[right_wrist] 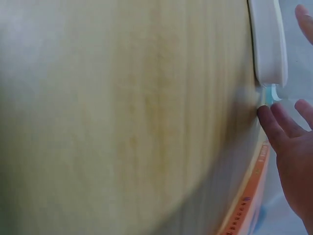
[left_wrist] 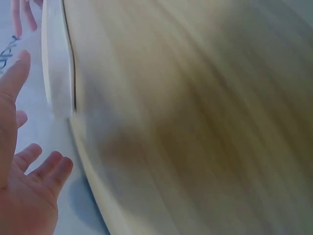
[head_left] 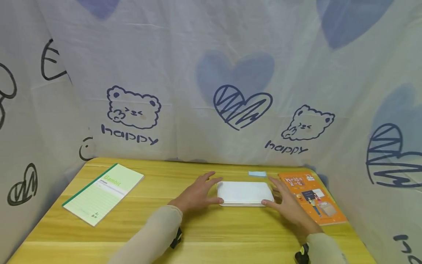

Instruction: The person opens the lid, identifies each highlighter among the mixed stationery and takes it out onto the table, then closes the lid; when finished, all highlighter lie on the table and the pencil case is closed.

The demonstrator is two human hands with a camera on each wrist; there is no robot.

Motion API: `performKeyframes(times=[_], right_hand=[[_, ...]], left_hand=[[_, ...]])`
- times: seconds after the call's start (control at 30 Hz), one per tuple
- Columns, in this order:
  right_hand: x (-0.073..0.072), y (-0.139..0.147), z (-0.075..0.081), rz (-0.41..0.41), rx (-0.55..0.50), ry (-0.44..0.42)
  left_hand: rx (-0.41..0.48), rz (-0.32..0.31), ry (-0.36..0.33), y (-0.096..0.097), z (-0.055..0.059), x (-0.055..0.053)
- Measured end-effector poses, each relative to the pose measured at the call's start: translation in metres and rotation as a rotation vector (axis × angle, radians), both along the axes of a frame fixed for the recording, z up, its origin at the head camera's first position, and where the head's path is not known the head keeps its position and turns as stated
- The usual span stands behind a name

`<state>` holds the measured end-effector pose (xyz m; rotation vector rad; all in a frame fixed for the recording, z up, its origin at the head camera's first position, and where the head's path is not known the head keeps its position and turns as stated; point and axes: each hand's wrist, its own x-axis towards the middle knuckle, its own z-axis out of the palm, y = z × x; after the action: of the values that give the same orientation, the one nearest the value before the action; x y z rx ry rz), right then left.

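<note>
A flat white box with rounded corners (head_left: 245, 191) lies on the wooden table between the two hands. At its left end is the left hand (head_left: 199, 192), fingers spread and thumb near the front corner. My right hand (head_left: 287, 201) is at the other end, its thumb by the front right corner. The left wrist view shows the box (left_wrist: 56, 58) with a gap to the left fingers. A small gap also shows between the box (right_wrist: 269, 44) and the right fingers (right_wrist: 276, 129) in the right wrist view.
A green notebook (head_left: 104, 194) lies at the left of the table (head_left: 211, 240). To the right is an orange book (head_left: 313, 198), close to the right hand. Behind the box lies a small light blue strip (head_left: 257, 173). Printed white cloth (head_left: 184, 139) hangs around the table.
</note>
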<state>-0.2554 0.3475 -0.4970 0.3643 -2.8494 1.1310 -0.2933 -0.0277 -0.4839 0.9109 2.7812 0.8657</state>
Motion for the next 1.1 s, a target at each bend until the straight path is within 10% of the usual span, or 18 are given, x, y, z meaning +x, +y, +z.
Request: performKeyframes(times=[0.5,1.1], right_hand=[[-0.007,-0.012,-0.006,-0.004,-0.052,-0.105],[-0.004,-0.062,-0.008,0.136,-0.143,-0.141]], left_hand=[[0.052,-0.062,-0.017,0.019,-0.011,0.006],[0.080,-0.037,-0.101,-0.047,-0.009,0.017]])
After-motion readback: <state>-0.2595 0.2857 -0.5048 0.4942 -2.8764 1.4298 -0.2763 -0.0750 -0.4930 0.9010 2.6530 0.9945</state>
